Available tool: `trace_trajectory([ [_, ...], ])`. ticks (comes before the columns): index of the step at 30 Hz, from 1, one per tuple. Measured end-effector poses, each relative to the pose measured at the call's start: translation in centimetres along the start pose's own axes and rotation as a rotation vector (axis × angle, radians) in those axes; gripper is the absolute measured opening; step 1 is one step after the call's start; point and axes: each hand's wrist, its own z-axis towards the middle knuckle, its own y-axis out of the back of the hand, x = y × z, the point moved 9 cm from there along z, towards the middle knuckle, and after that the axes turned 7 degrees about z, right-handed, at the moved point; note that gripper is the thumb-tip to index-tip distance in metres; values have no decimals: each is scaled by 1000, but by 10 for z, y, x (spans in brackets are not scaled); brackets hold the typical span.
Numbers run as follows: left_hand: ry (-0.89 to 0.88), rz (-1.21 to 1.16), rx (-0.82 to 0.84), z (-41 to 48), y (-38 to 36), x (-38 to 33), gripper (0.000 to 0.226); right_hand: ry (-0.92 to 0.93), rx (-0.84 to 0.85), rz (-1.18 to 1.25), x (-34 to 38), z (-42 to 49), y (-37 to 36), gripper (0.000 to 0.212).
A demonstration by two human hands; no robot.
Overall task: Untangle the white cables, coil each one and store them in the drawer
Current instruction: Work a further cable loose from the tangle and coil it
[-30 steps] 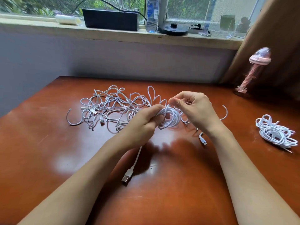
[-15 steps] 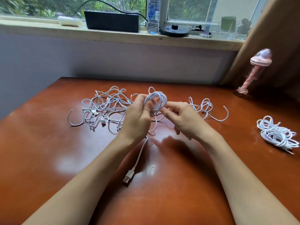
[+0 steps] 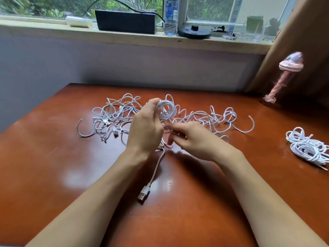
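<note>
Lower now, right grip (image 3: 187, 138) sits under cable coil (image 3: 167, 111) | left grip (image 3: 146, 129) clamped on coil, right pinching its strand (image 3: 166, 124) | risk: my pull snags tangle (image 3: 114, 114), loops spill.

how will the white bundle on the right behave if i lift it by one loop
Probably floppy: the bundle lies in loose, uneven loops with no tie visible, so lifting one loop would likely let the rest sag and uncoil. It looks light, being thin cord only. Its stray end may trail on the table.
</note>
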Motion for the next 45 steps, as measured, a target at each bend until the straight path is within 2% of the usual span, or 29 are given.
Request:
trace_trajectory([
  [3,-8,103,1,0,1,3,18,29,-20,-43,3,1,2,22],
  [6,-1,174,39,1,0,8,22,116,-148,-153,12,0,13,13],
  [11,-70,252,154,0,-5,0,28,258,-370,-299,27,-5,36,24],
  [16,-85,318,202,-2,-8,-7,21,377,-457,-351,36,-11,46,16],
  [20,-81,297,260,-3,-12,-6,20,407,-510,-382,38,-13,52,20],
  [27,-97,38,423,-7,-31,-6,30,469,-571,-376,40,-17,59,16],
  [31,-87,-75,473,-9,-39,-1,32,430,-592,-266,28,-17,70,18],
  [34,-72,-219,498,-13,-40,-13,35,362,-608,-146,16,-18,79,10],
  [42,15,-457,430,-9,-36,-15,25,223,-571,70,2,-13,74,10],
  [45,72,-506,362,-6,-33,-13,12,185,-532,145,1,-11,66,15],
])
